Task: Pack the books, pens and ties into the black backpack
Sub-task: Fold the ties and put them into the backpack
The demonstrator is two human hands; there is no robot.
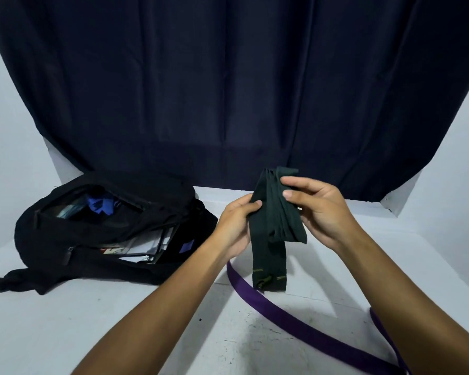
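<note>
Dark green tie [275, 212], folded over on itself in several layers, held up above the white table [119, 320] between both hands, in front of the dark curtain [228, 90]. Left hand [234, 226] gripping the left edge of the folds, thumb curled onto the front of the cloth. Right hand [320, 209] pinching the upper right part of the folds, thumb and fingertips pressed on the fabric. One loose tail of the tie hanging straight down below the bundle, its stitched end just above the tabletop. Purple tie [295, 318] lying stretched out on the table below, running from under the left wrist toward the lower right corner. Black backpack [92, 228] lying on its side to the left, well apart from the hands, zippers open. Something blue [100, 205] showing in its upper compartment; books [144, 244] and papers stacked in the lower opening. No pens to be made out.
</note>
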